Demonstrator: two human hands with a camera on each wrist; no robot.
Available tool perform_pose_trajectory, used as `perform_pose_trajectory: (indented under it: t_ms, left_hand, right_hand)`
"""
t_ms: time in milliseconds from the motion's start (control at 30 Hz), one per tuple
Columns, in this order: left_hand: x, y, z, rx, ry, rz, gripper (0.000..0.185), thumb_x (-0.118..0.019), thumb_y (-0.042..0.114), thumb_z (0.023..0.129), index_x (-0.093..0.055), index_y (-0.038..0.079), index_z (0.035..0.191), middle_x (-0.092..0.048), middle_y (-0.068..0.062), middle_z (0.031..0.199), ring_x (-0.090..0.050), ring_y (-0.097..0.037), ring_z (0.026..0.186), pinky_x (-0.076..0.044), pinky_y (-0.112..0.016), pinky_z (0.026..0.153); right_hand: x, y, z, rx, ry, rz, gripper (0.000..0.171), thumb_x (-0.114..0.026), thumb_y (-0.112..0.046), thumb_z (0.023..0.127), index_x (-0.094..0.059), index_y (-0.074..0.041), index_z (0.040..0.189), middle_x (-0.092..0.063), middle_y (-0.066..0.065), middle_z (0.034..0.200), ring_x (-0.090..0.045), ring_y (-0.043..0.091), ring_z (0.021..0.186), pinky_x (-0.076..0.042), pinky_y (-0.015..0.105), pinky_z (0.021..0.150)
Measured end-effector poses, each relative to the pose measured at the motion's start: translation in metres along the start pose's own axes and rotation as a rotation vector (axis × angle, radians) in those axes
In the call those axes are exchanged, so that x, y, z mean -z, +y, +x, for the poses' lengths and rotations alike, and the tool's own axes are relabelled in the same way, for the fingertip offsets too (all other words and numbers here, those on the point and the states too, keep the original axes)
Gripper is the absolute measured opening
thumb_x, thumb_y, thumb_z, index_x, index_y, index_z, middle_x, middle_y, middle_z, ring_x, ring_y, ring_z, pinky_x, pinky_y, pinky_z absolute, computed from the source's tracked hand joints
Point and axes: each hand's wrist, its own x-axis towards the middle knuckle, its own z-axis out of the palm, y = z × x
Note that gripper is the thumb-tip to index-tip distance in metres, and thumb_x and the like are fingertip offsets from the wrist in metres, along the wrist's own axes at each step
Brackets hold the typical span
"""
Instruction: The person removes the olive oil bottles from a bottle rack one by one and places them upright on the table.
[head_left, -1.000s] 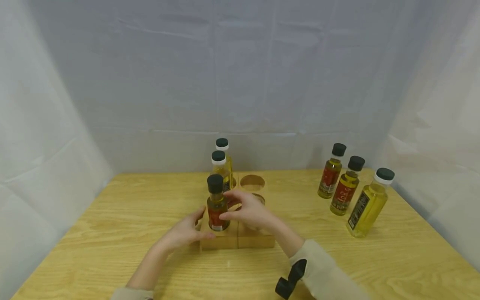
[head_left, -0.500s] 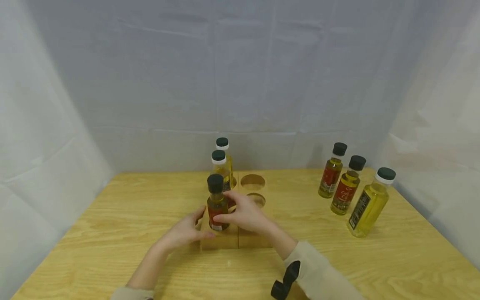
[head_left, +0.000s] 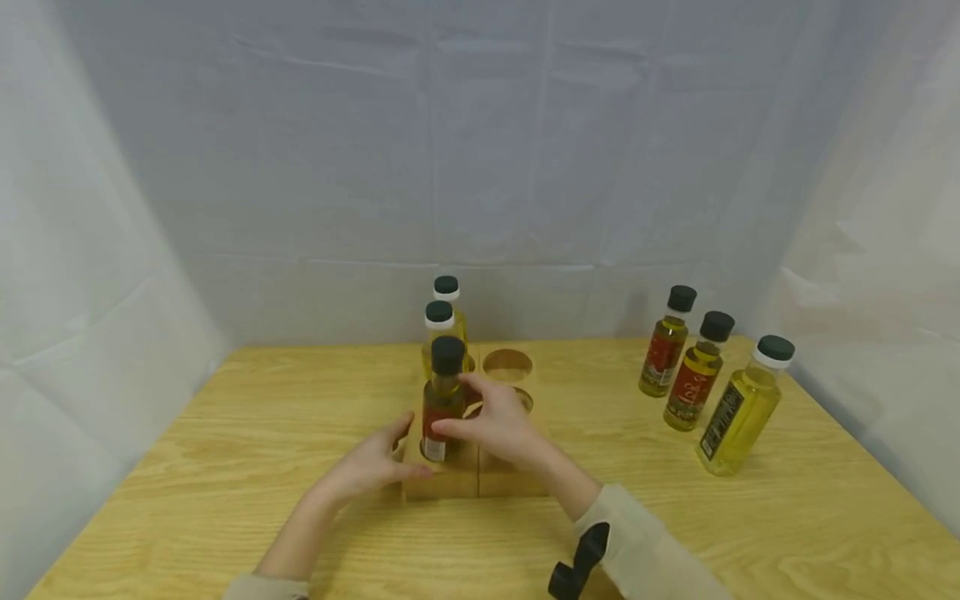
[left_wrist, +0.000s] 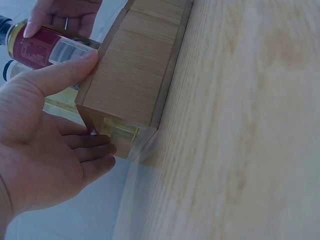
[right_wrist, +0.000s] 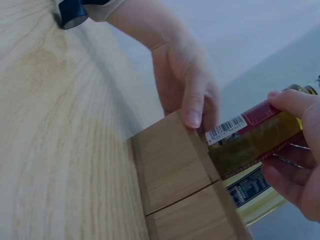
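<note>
A small oil bottle (head_left: pixel 442 408) with a red label and a black cap is gripped round its body by my right hand (head_left: pixel 487 421). The bottle stands raised over the front-left hole of a wooden holder (head_left: pixel 480 479), leaning slightly. My left hand (head_left: pixel 375 462) holds the holder's front-left corner, thumb on the top edge and fingers against the side. In the left wrist view the left hand (left_wrist: pixel 50 150) clasps the holder (left_wrist: pixel 130 85) beside the bottle (left_wrist: pixel 45 45). In the right wrist view the bottle (right_wrist: pixel 255 140) lies in my right hand (right_wrist: pixel 300 150) above the holder (right_wrist: pixel 175 165).
Two white-collared bottles (head_left: pixel 439 321) stand in the holder's left row behind the held one. The right-row holes (head_left: pixel 507 365) hold nothing. Three more oil bottles (head_left: pixel 697 371) stand on the wooden table (head_left: pixel 225 467) at the right. White cloth walls enclose the table.
My right hand has closed on the red-labelled bottle and lifted it up and slightly right out of its hole. The left hand has stayed on the holder.
</note>
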Motion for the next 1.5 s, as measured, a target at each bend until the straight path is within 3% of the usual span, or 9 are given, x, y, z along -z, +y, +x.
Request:
perform_pose_trajectory:
  t_ms: [167,667,1033,1500]
  left_hand:
    - [-0.001,0.001,0.000,0.016,-0.004,-0.010,0.100,-0.075,0.029,0.078,-0.010,-0.012,0.143,-0.015,-0.031,0.147,-0.017,-0.050,0.131,-0.022,-0.060,0.104]
    - [-0.001,0.002,0.000,0.005,0.006,0.016,0.101,-0.075,0.029,0.077,-0.010,-0.012,0.143,-0.015,-0.030,0.147,-0.018,-0.047,0.133,-0.018,-0.056,0.107]
    - [-0.002,0.002,-0.001,0.023,0.020,0.039,0.101,-0.076,0.029,0.076,-0.012,-0.010,0.144,-0.017,-0.030,0.147,-0.018,-0.046,0.133,-0.018,-0.057,0.107]
    - [-0.001,0.001,0.000,-0.007,0.019,0.072,0.102,-0.075,0.032,0.077,-0.012,-0.013,0.142,-0.017,-0.033,0.145,-0.022,-0.050,0.130,-0.021,-0.057,0.105]
  right_hand:
    - [0.011,-0.006,0.001,-0.005,0.058,0.051,0.054,-0.077,-0.024,0.077,-0.056,-0.006,0.123,-0.063,0.005,0.103,-0.060,0.019,0.085,-0.053,0.027,0.069]
    - [0.058,-0.017,0.002,0.030,0.180,0.102,0.049,-0.073,-0.011,0.078,-0.054,0.003,0.120,-0.063,0.016,0.103,-0.060,0.024,0.084,-0.052,0.032,0.072]
    - [0.095,-0.005,-0.001,-0.072,0.262,0.056,0.056,-0.074,-0.018,0.080,-0.051,-0.003,0.128,-0.062,0.016,0.108,-0.060,0.027,0.092,-0.053,0.036,0.073]
    - [0.136,0.026,-0.003,-0.201,0.356,-0.030,0.065,-0.072,-0.028,0.082,-0.044,-0.004,0.135,-0.056,0.017,0.118,-0.055,0.030,0.106,-0.047,0.044,0.087]
